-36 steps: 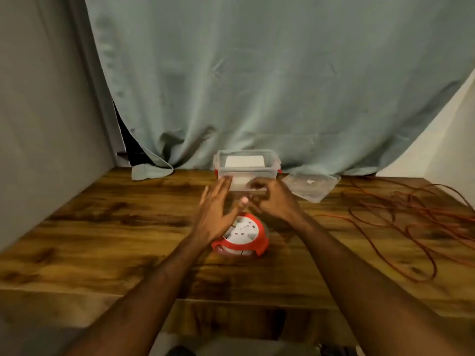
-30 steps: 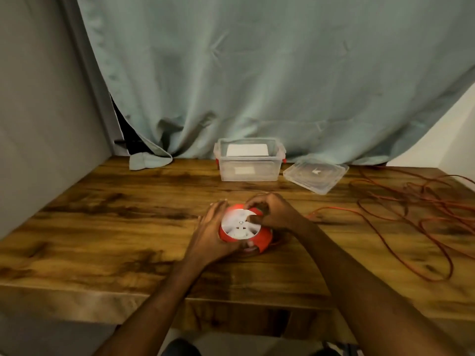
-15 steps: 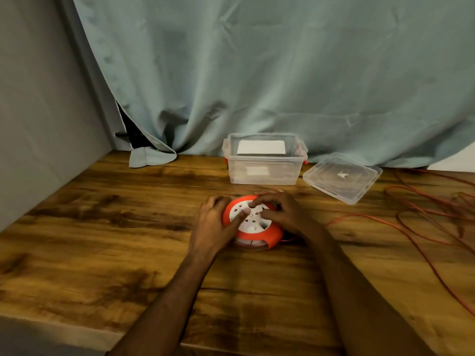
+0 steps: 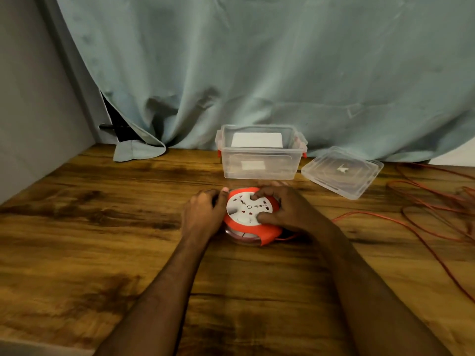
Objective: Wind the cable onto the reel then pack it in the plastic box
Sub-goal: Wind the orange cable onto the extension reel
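An orange cable reel [image 4: 244, 226] with a white socket face lies flat on the wooden table [image 4: 102, 240]. My left hand [image 4: 203, 214] grips its left rim, fingers curled round the edge. My right hand [image 4: 285, 210] lies over the right side, with fingertips and thumb pinching the white face. The orange cable [image 4: 411, 227] runs from under the reel to the right and sprawls in loose loops. The clear plastic box [image 4: 261, 160] stands open just behind the reel.
The box's clear lid [image 4: 341, 170] lies flat to the right of the box. A pale green curtain [image 4: 257, 73] hangs behind the table, and a grey wall [image 4: 30, 111] closes the left side. Bare wood stretches left and in front of the reel.
Both hands came down from above the reel and took hold of it. The view moved closer and tilted down, so the reel sits nearer the box in the frame.
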`<state>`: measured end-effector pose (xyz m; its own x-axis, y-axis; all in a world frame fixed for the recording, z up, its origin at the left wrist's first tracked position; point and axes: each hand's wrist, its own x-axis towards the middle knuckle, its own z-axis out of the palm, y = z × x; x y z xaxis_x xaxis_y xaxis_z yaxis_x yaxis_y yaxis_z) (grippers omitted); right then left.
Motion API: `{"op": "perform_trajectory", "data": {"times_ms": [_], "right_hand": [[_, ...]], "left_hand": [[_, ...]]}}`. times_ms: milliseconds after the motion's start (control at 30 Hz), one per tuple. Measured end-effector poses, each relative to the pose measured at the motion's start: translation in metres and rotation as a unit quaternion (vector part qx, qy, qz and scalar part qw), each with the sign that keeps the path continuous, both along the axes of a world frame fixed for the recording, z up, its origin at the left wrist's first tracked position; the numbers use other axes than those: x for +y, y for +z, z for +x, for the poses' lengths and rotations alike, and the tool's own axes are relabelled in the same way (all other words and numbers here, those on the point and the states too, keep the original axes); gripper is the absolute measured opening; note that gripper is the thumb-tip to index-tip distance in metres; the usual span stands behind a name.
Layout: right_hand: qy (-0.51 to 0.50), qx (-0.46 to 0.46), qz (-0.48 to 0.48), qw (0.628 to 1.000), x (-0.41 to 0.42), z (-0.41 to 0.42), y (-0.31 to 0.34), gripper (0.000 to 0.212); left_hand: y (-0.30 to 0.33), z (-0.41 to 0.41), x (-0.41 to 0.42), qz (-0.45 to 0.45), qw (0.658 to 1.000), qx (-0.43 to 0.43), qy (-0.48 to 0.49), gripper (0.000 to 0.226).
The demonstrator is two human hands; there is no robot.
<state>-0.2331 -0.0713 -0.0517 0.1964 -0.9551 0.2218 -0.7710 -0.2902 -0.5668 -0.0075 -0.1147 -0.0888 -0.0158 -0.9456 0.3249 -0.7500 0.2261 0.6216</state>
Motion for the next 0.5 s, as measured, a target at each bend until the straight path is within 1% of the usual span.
{"op": "perform_trajectory", "data": {"times_ms": [100,200,233,367,433,500], "right_hand": [[0.018,0.019,0.014,1.000,-0.008,0.004,0.006,0.048],[0.018,-0.032,0.022,0.999,-0.017,0.010,0.006,0.046],[0.018,-0.048,0.022,0.998,-0.019,0.011,0.005,0.044],[0.024,-0.054,0.025,0.998,-0.023,0.013,0.005,0.039],[0.019,-0.055,0.026,0.998,-0.021,0.014,0.005,0.040],[0.008,-0.034,0.028,0.999,-0.017,0.014,0.007,0.043]], "left_hand": [[0.003,0.001,-0.002,0.020,0.999,0.043,0.012,0.070],[0.006,0.003,0.001,0.053,0.989,0.136,0.036,0.076],[0.006,0.003,0.001,0.059,0.986,0.153,0.039,0.076],[0.009,0.005,0.001,0.062,0.986,0.153,0.037,0.071],[0.011,0.006,0.000,0.045,0.989,0.135,0.041,0.073],[0.012,0.006,0.002,0.038,0.989,0.137,0.036,0.078]]}}
